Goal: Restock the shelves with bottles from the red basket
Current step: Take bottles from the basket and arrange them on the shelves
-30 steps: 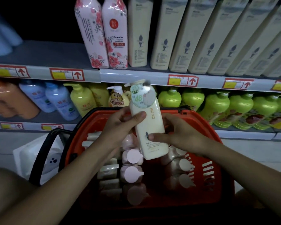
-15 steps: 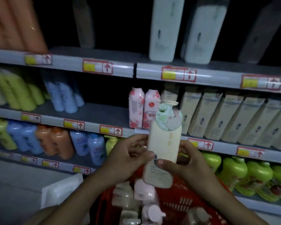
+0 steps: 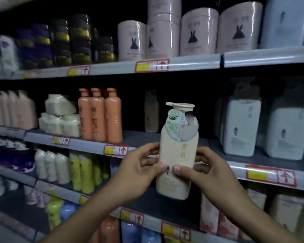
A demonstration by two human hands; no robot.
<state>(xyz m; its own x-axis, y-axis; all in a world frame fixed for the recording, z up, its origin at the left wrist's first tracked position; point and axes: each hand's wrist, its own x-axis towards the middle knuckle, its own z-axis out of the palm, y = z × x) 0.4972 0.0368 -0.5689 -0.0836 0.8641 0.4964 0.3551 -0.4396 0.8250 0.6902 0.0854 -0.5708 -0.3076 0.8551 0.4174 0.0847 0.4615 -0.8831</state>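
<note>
- Shelving (image 3: 188, 63) spans the far side of the scene in several tiers, each front rail carrying red-and-yellow price tags (image 3: 152, 65).
- Far left, middle tier: wrapped white packs (image 3: 60, 118), with three orange bottles (image 3: 100, 114) upright just beside them on the right.
- Left hand (image 3: 139, 174): fingers curled round the left side of the cream pump bottle (image 3: 177, 155), thumb pressed on its front.
- Cream pump bottle: held upright in the air between both hands, near the middle tier's front rail, pump spout pointing left, a round "48" sticker on its shoulder.
- Right hand (image 3: 209, 174): clamped on the bottle's right side, thumb on the front, its tip close to the left thumb.
- Upper tier, right of centre: pink cylindrical packs (image 3: 198, 32) bearing a black rabbit mark.
- Far right, middle tier: large white bottles (image 3: 242, 127) standing upright, well apart from the held bottle.
</note>
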